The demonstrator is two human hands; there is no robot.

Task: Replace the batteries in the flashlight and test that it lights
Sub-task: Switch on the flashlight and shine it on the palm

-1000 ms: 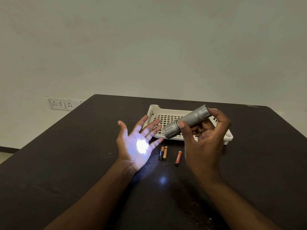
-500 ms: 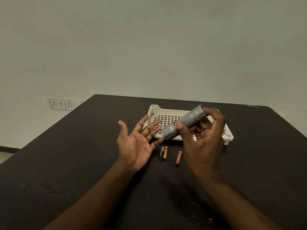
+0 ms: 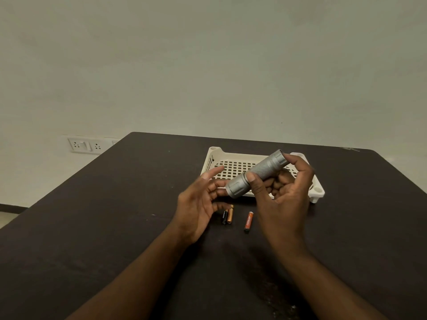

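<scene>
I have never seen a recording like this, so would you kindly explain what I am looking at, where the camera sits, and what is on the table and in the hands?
There is no machine here: a person works with two bare hands, and one wide-angle camera worn on the head looks forward and down, so the arms reach in from the bottom. The right hand holds a silver flashlight above the dark table, lens end towards the left hand, which is open and empty. No light shows on that palm. Behind the hands sits a white slotted tray. On the table in front of it lie three small batteries: a black one and a gold one side by side, and an orange one apart to the right. A wall socket is at the left.
</scene>
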